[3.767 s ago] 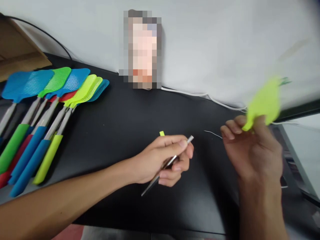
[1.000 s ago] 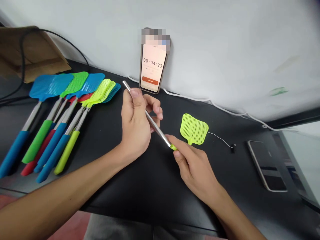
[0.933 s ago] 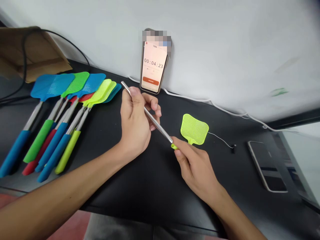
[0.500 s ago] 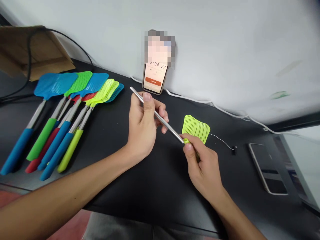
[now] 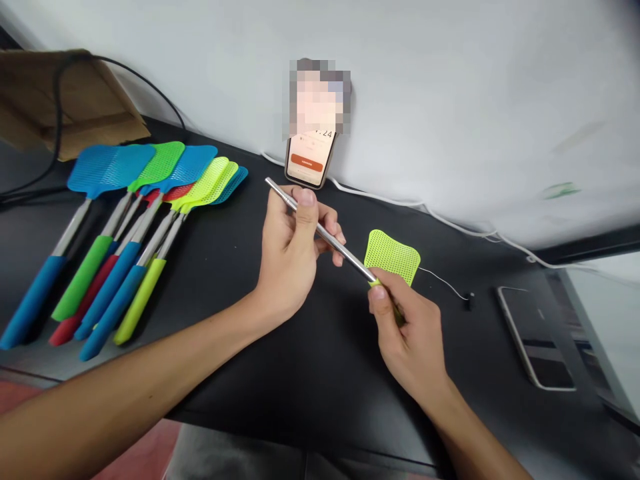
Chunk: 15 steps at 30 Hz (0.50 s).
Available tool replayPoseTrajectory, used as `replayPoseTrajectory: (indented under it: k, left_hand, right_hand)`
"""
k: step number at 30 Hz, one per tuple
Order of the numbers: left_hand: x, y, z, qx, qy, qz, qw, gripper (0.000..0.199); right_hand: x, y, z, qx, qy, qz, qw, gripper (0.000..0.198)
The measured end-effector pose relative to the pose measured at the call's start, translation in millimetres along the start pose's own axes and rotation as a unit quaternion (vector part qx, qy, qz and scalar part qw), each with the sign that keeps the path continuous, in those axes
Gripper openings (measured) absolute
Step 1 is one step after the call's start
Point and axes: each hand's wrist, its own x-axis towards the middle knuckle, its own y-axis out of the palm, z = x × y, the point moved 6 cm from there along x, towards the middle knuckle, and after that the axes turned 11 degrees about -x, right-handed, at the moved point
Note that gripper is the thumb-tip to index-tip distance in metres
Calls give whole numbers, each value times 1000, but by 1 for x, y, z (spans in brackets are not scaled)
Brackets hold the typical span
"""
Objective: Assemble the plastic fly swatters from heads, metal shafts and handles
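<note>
My left hand (image 5: pixel 290 247) is closed on a silver metal rod (image 5: pixel 345 252), with the thumb lying along its top. The rod slants from upper left down to the right, and its upper tip shows past the fingers. At its lower end it meets a yellow-green handle (image 5: pixel 399 315), which my right hand (image 5: pixel 413 333) grips; most of the handle is hidden by the fingers. Just behind the right hand lies a loose yellow-green fly swatter head (image 5: pixel 393 257) with a perforated face, partly covered by that hand.
Several fly swatters in blue, green, red and yellow-green (image 5: pixel 133 287) lie at the left. Behind them is a cardboard box (image 5: pixel 100 113) with a black cable (image 5: pixel 57 100). A lit phone (image 5: pixel 307 160) leans on the wall; another phone (image 5: pixel 537 340) and white cables (image 5: pixel 380 197) are nearby.
The rod's lower end, which lay beside the handle's mouth, now lines up with it and appears to sit in it. Both hands have shifted slightly right.
</note>
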Motion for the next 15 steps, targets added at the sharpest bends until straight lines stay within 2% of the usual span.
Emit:
replayPoseTrajectory:
  k: [3,8,15]
  left_hand:
    - [0,1,0,1,0,6,1000,25]
    - [4,-1,-6,21,16,-10,1000,25]
    - [1,1,0,-2,-15,5,1000,25]
  right_hand:
    - [0,-1,0,-10,1,3,1000,24]
    - [-1,-5,3,-47,-24,-30,998,24]
    - [1,-6,3,-43,-30,-34,998,24]
